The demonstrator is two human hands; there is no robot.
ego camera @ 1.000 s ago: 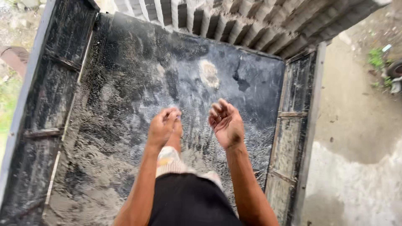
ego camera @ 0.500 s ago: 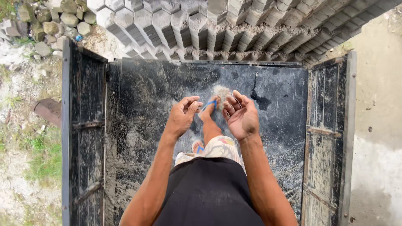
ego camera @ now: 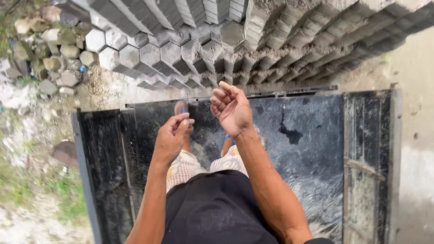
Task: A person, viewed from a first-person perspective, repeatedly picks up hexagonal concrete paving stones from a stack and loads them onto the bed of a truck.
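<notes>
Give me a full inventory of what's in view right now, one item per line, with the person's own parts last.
Stacked paving blocks: too many to count, grey, hexagonal ends, in rows across the top, just past the black bed's far edge.
Loose stones: a pile, grey-brown, top left on the ground.
Black flat bed: one, dusty with grey grit, underfoot.
Side panels: two, black, left panel and right panel.
Grass patch: green, lower left.
Pale ground: along the right edge.
Sandals: blue-strapped, on the feet; only partly visible.
Patterned shorts: light-coloured.
Black shirt: bottom centre.
Left hand: empty, fingers curled.
Right hand: empty, loosely curled, raised toward the blocks.
</notes>
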